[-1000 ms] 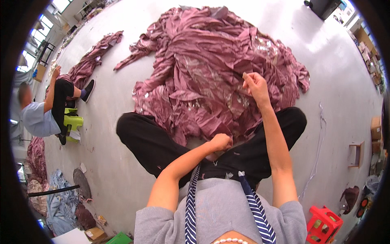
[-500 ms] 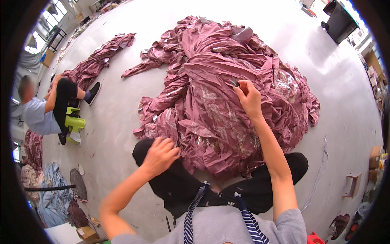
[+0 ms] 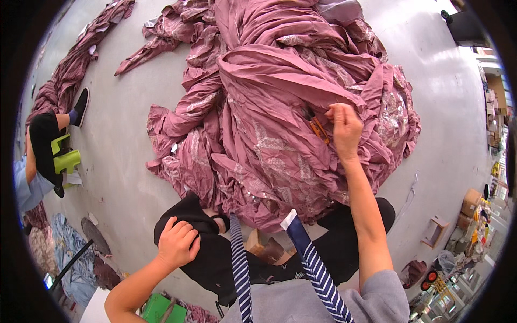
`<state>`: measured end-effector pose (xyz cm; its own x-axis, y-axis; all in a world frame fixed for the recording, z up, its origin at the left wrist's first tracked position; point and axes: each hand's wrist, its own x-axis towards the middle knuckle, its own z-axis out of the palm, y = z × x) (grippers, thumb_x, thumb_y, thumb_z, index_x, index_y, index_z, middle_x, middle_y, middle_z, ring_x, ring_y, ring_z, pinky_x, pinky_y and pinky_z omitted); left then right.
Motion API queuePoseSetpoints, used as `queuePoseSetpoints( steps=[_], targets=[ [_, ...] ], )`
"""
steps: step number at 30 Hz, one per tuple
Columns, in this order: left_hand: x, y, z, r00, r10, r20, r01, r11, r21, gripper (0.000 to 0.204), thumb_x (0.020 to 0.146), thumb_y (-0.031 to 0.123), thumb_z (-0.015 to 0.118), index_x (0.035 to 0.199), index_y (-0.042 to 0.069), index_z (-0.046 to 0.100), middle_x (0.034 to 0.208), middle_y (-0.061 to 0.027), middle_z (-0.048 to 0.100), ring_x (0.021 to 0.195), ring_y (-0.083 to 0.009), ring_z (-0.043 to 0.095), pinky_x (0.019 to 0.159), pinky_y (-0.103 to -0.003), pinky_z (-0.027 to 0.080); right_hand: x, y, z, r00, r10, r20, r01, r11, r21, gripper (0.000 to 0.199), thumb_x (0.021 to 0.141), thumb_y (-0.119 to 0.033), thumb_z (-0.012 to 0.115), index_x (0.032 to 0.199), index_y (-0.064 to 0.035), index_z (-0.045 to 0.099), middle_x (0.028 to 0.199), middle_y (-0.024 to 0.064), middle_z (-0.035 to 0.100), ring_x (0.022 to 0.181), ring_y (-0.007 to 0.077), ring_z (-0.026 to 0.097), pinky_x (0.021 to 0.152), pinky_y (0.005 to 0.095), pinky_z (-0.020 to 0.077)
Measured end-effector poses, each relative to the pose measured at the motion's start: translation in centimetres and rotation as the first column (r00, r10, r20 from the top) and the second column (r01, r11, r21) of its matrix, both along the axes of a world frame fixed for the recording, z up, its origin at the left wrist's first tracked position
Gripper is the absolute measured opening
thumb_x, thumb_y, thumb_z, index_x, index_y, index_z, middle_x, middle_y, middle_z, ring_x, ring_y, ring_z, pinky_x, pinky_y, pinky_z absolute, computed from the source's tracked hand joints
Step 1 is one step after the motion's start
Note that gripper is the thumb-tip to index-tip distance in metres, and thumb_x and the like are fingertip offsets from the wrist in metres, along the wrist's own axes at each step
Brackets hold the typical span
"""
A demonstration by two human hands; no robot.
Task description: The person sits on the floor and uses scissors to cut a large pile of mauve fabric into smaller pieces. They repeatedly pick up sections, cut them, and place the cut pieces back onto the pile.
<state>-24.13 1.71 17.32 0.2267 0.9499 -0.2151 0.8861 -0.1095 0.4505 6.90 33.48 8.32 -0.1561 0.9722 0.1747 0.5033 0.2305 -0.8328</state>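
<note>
A big heap of dusty-pink fabric [image 3: 280,107] with pale lace-like patterned patches is piled in front of my legs. Over its right part reaches my right hand [image 3: 346,129], fingertips pinched together beside a fold; whatever is between them is too small to make out. Just left of that hand, orange-handled thread snips [image 3: 319,131] lie on the cloth, their dark blades pointing away from me. My left hand [image 3: 179,243] rests on my left thigh, holding nothing, with its fingers loosely bent and apart.
A twisted pink fabric length [image 3: 67,70] runs along the floor at far left, near a seated person's leg [image 3: 44,145] and a green stool [image 3: 65,160]. Blue cloth [image 3: 75,258] lies lower left. A small open box [image 3: 435,231] and a black bin [image 3: 467,27] stand on the right.
My view has tipped downward and nearer the heap. My left hand has come down onto my thigh. The dark tool earlier at my right fingertips now shows as snips beside that hand.
</note>
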Motion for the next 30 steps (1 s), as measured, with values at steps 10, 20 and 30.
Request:
queuePoseSetpoints(
  steps=[10,20,30],
  targets=[
    [0.0,-2.5,0.9,0.954,0.268,0.134,-0.239,0.951,-0.197,0.011,0.068,0.021,0.057,0.066,0.01,0.058,0.068,-0.0107,0.058,0.069,-0.0311,0.056,0.067,-0.043,0.044,3.5,-4.3,11.2,0.997,0.051,0.055,-0.041,0.984,-0.173,0.021,0.094,-0.01,0.045,0.077,-0.0012,0.054,0.063,0.0024,0.052,0.058,0.0092,0.049,0.055,0.0246,0.0405],
    [3.4,-7.9,3.5,0.747,0.644,-0.163,-0.663,0.742,-0.105,0.02,0.076,0.027,0.053,0.084,0.01,0.061,0.086,-0.0078,0.06,0.093,-0.0248,0.056,0.078,-0.046,0.043,1.5,-16.3,21.1,0.932,0.357,0.067,-0.297,0.856,-0.422,0.021,0.089,-0.023,0.052,0.085,-0.0034,0.059,0.066,0.0078,0.064,0.058,0.0192,0.061,0.054,0.0317,0.0472],
    [3.9,-19.3,10.3,0.201,0.978,0.047,-0.741,0.183,-0.646,0.072,0.082,0.052,0.054,0.139,0.015,0.029,0.125,-0.0238,0.049,0.113,-0.04,0.049,0.096,-0.044,0.039,-8.0,-19.5,29.0,0.724,0.613,0.318,-0.485,0.779,-0.398,0.02,0.089,-0.024,0.054,0.095,-0.0057,0.06,0.071,0.0116,0.065,0.062,0.024,0.062,0.058,0.0347,0.0477]
  ],
)
